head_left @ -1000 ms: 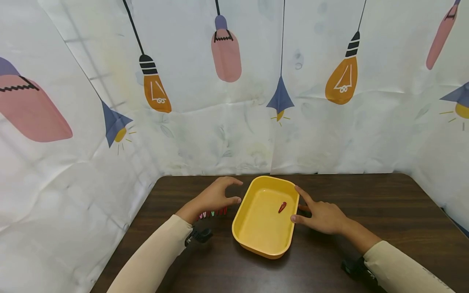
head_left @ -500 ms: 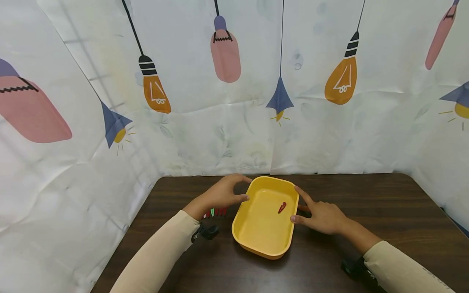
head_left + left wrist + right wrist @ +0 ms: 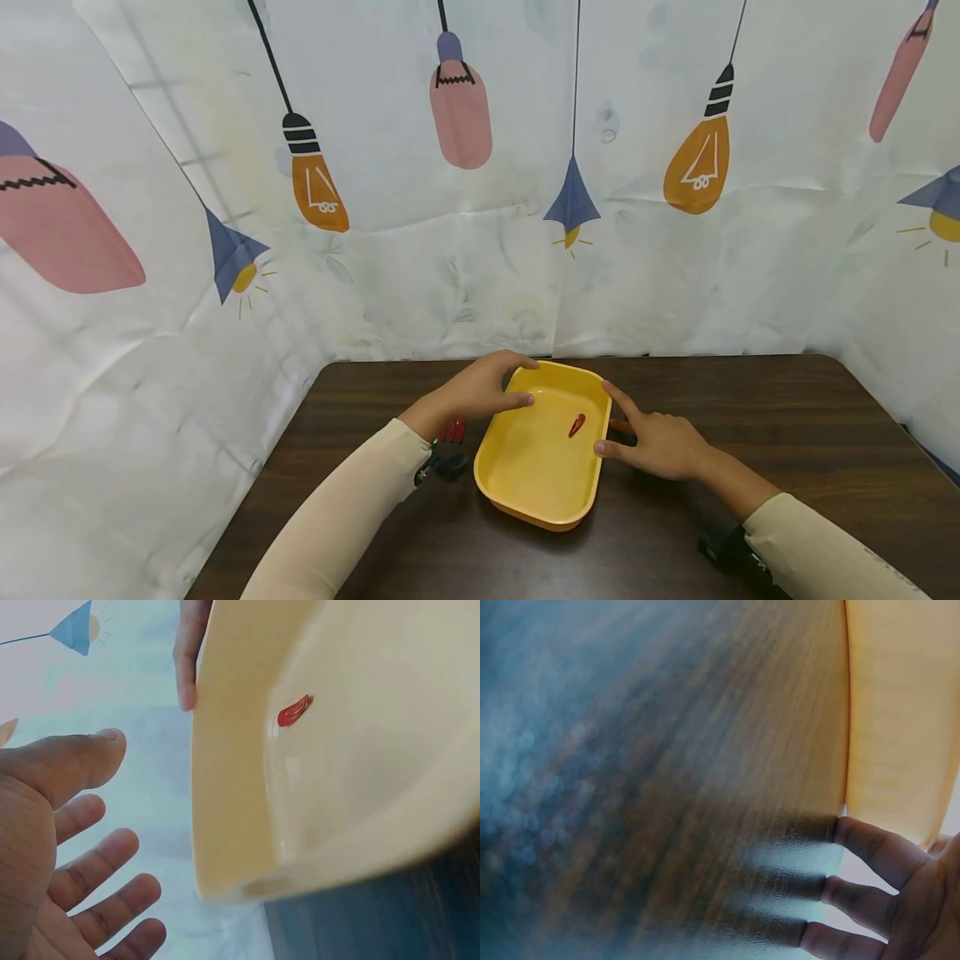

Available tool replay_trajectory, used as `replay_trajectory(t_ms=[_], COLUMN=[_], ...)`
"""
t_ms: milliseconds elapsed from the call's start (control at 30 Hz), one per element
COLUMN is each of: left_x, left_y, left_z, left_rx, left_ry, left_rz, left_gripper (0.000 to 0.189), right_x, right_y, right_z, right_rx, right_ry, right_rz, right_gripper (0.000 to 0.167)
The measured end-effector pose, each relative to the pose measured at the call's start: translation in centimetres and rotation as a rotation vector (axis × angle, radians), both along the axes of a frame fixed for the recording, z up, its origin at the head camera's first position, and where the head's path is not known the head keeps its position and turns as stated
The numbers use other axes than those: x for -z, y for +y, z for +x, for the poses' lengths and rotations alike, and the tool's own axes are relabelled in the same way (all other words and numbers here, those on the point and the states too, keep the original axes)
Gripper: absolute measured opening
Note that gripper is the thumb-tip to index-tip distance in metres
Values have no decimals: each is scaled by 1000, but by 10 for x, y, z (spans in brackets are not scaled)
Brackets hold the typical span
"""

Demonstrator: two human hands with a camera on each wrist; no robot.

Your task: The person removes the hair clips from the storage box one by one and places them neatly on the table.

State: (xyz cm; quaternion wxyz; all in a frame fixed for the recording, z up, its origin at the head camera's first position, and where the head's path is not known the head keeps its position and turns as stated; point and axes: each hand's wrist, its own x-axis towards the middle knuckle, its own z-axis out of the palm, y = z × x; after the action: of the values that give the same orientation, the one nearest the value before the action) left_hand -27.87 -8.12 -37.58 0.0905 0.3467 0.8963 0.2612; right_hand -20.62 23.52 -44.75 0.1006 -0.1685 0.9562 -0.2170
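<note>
A yellow plastic tray (image 3: 534, 479) with raised walls stands on the table, and one red hair clip (image 3: 577, 425) lies on its floor toward the right wall. My left hand (image 3: 483, 390) reaches over the tray's upper left rim, thumb and fingers spread; nothing is between its fingers in the left wrist view. My right hand (image 3: 660, 442) touches the tray's right side, forefinger stretched to the rim and thumb at the edge. In the right wrist view its other fingers (image 3: 874, 844) reach down to the tabletop beside the tray wall (image 3: 900, 705).
Left of the tray, several red hair clips (image 3: 452, 431) lie in a row on the dark wooden table (image 3: 787, 433), partly behind my left wrist. A white cloth printed with lamps (image 3: 510, 275) hangs behind the table and along its sides.
My left hand has moved right, from beside the tray to over its upper left rim, covering more of the row of clips. Right hand, tray and the clip inside stay put.
</note>
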Motion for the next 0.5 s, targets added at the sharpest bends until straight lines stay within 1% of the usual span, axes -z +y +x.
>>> replay_trajectory(t_ms=[167,300,400,500], left_x=[5,9,12,15], left_y=[11,20,26,32], left_z=[-3,-5,-5,-6], left_rx=[23,42,55,69], left_ry=[-1,-17,-35,-36], left_rz=[-8,-1,3,-10], left_gripper=[55,53,51,51], right_x=[-1,-1,-1,-1], right_y=[0,0,0,0], right_z=[0,-1,-1,0], right_rx=[-1,-1,-4,-8], right_ry=[-6,-9,-2,8], right_rz=[5,8,16,19], right_gripper=[103,102,103,103])
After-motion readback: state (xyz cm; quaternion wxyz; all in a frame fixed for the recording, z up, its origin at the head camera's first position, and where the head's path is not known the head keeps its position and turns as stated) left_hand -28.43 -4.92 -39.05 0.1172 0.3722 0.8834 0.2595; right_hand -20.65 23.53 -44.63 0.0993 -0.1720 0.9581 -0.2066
